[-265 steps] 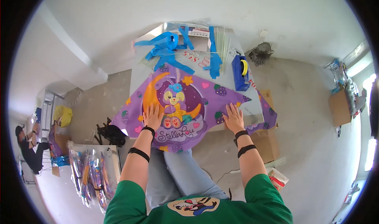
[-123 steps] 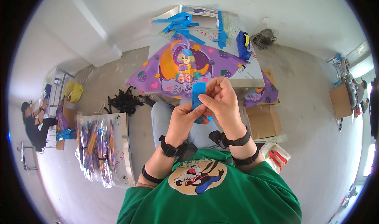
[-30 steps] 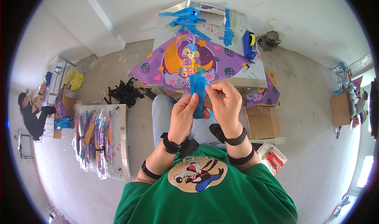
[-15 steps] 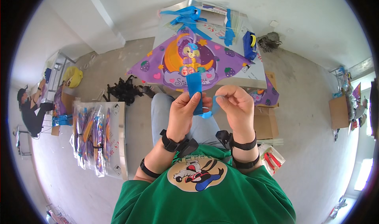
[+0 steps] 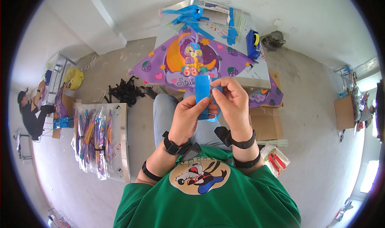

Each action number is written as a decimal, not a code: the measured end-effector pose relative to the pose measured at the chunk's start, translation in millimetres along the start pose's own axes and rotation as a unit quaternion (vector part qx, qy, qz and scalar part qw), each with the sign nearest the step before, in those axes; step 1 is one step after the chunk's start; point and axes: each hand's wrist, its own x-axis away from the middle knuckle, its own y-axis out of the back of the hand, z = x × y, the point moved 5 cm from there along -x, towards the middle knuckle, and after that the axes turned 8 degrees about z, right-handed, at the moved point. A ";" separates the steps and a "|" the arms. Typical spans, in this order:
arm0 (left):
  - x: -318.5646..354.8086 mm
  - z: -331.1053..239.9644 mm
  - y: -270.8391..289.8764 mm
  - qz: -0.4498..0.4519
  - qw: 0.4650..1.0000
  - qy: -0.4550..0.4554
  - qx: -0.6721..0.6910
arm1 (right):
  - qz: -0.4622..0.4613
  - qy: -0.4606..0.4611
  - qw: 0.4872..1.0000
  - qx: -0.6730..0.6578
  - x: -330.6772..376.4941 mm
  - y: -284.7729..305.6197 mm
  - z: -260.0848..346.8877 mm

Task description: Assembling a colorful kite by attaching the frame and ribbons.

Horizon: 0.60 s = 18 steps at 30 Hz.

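Left hand (image 5: 189, 112): clamped on blue strip (image 5: 202, 87), seemingly steadying it above the lap (image 5: 165, 111). Right hand (image 5: 230, 100): fingertips close together beside it; I cannot tell if gripping. Beyond: purple printed sheet (image 5: 156, 67), spread across table (image 5: 260, 73). Far right: tape dispenser (image 5: 252, 44), presumably handy there.

The strip (image 5: 202, 88) is plain blue, the sheet (image 5: 192, 60) purple with a cartoon print.
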 end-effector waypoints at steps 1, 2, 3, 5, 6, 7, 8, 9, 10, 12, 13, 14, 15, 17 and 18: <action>0.2 0.1 -0.1 0.000 1.000 0.000 0.001 | 0.003 0.018 0.999 0.050 -0.2 0.6 2.2; 0.5 0.1 -0.7 0.006 1.000 0.000 -0.001 | 0.007 0.037 0.994 0.100 -0.4 0.9 4.4; 0.8 0.3 -1.1 0.011 1.000 0.000 -0.003 | 0.007 0.036 0.994 0.100 -0.6 1.5 4.3; 1.8 0.4 -0.8 0.004 1.000 0.002 -0.012 | -0.012 0.155 0.974 0.163 1.7 2.4 16.8; 2.1 0.3 -0.9 -0.002 1.000 0.004 -0.021 | -0.011 0.154 0.974 0.163 1.2 4.1 16.3; 1.9 0.2 -1.6 -0.002 1.000 0.004 -0.021 | 0.004 0.163 0.973 0.164 0.8 4.6 16.0; 1.4 -0.6 -2.5 0.001 1.000 -0.001 -0.031 | 0.019 0.172 0.971 0.164 0.9 4.1 16.2; 1.2 -1.4 -2.5 0.003 0.999 -0.007 -0.041 | 0.019 0.171 0.971 0.164 1.1 3.0 19.5; 1.2 -1.1 -2.0 0.002 0.999 -0.007 -0.040 | 0.038 0.129 0.972 0.194 -0.1 -0.3 22.1; 0.9 -3.4 -3.5 0.016 0.994 -0.028 -0.109 | 0.057 0.086 0.969 0.224 -0.8 -2.3 21.1; 1.2 -3.7 -4.6 0.017 0.994 -0.027 -0.108 | 0.060 0.058 0.975 0.206 -1.5 -1.3 17.7; 1.8 -4.5 -6.0 0.015 0.991 -0.023 -0.127 | 0.063 0.030 0.980 0.188 -2.1 -0.3 14.4; 2.5 -4.6 -6.5 0.012 0.989 -0.019 -0.146 | 0.062 0.029 0.980 0.188 -2.3 0.8 13.9; 2.5 -2.5 -5.9 0.014 0.987 -0.019 -0.157 | 0.089 -0.025 0.986 0.140 -2.8 3.6 7.1; 3.0 -2.0 -5.9 0.016 0.985 -0.020 -0.168 | 0.088 -0.026 0.986 0.140 -2.7 5.8 7.1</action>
